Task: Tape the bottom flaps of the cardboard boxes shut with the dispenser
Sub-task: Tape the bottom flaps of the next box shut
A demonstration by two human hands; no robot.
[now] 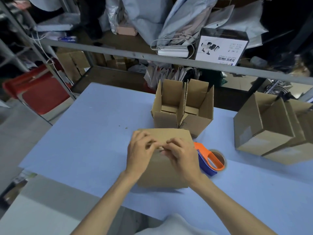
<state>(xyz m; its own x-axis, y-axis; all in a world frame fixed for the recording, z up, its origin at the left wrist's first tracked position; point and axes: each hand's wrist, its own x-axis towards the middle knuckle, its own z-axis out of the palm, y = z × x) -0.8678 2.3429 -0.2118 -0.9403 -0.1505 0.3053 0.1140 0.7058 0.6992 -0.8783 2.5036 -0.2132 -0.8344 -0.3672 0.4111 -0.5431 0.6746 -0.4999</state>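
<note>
**Together at the seam: both hands on the near box**

Both hands sit on top of the near box (162,173), which stands closed side up on the blue tabletop (84,141). The left hand (140,153) rests on the left half of the top, its fingers (142,136) bent and its tips down on the cardboard. The right hand (181,155) mirrors it on the right half, fingers (176,142) curled just as tightly. The two sets of fingertips nearly meet over the middle of the top. Something small and pale shows between them, too blurred to name. Whether either hand pinches it or only presses the cardboard cannot be told.

One dispenser (210,160), orange and blue with a brown roll, lies on the tabletop just right of the near box, by the right wrist. Neither hand touches it.

Counted on the tabletop are five boxes. One is under the hands. Two open boxes (166,106) (199,112) stand side by side, touching, directly behind it. Two right boxes (264,126) (294,150) stand together at the right edge, well apart from the hands.
</note>
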